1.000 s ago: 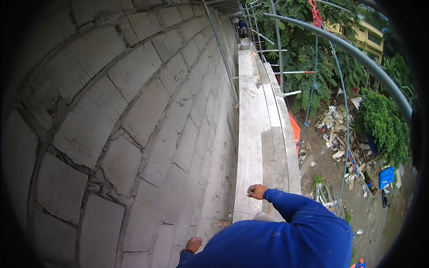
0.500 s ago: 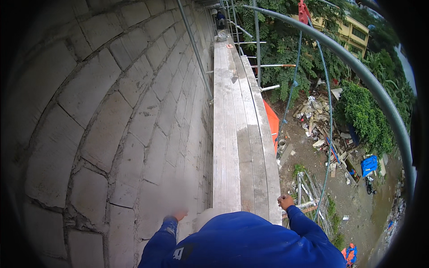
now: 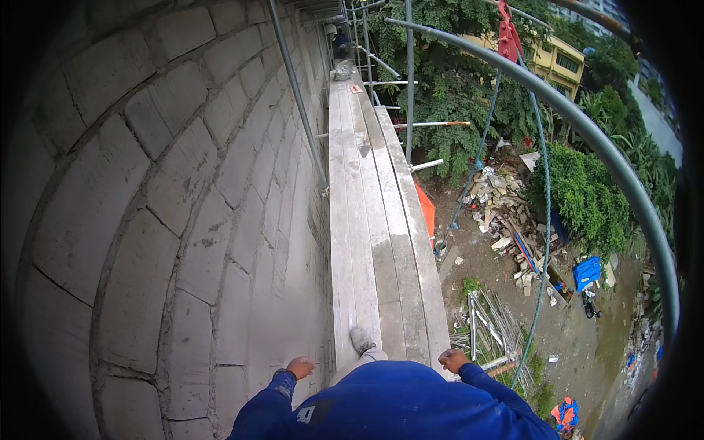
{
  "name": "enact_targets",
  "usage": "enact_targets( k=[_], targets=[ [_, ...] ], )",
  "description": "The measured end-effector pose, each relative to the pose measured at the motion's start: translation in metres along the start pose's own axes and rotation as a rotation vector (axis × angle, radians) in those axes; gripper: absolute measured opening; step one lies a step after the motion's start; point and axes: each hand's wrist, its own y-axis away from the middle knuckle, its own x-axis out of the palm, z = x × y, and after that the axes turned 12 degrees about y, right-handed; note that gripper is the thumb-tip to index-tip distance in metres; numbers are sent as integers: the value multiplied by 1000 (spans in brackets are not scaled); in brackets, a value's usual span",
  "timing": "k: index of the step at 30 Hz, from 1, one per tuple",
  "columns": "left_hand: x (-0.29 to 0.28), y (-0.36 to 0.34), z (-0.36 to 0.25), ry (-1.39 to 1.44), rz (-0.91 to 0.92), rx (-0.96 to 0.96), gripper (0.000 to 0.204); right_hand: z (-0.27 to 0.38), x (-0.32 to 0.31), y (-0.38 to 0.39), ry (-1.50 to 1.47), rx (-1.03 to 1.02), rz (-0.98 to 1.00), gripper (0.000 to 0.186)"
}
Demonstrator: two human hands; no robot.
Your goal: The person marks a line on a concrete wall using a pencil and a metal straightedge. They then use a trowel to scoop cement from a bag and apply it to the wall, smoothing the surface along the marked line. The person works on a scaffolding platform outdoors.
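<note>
My left hand [image 3: 301, 367] hangs beside the block wall [image 3: 183, 220], empty, its fingers loosely bent and a little apart. Over the right edge of the plank walkway [image 3: 396, 315] is my right hand [image 3: 454, 359], fingers curled in with nothing seen in them. Neither hand clearly touches anything. My shoe [image 3: 361, 339] is on the planks ahead of my body. Farther along the boards lies a trowel [image 3: 364, 149]. Beyond it are a small orange-red flat piece [image 3: 356, 89] and a greyish container or bag [image 3: 343, 71], too small to make out.
A curved metal pipe [image 3: 587, 114] arches on the right, near a red hook block [image 3: 507, 33] with blue ropes [image 3: 546, 213]. A slanted pole [image 3: 295, 88] stands by the wall. Another person [image 3: 340, 45] is at the far end. Debris [image 3: 506, 213] lies on the ground far below.
My shoe has come into view on the planks. My left hand has swung into clearer view. The whole scene has shifted left and slightly down as my head moved.
</note>
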Motion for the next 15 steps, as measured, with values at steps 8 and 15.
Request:
enact_targets(
  k=[8,15],
  targets=[
    [-92,-85,-167,9,-53,-107,27,151,-176,-134,-166,68,-310,19],
    [-175,-142,-313,53,-259,543,29,189,-132,-250,-292,-25,-166,12]
  ],
)
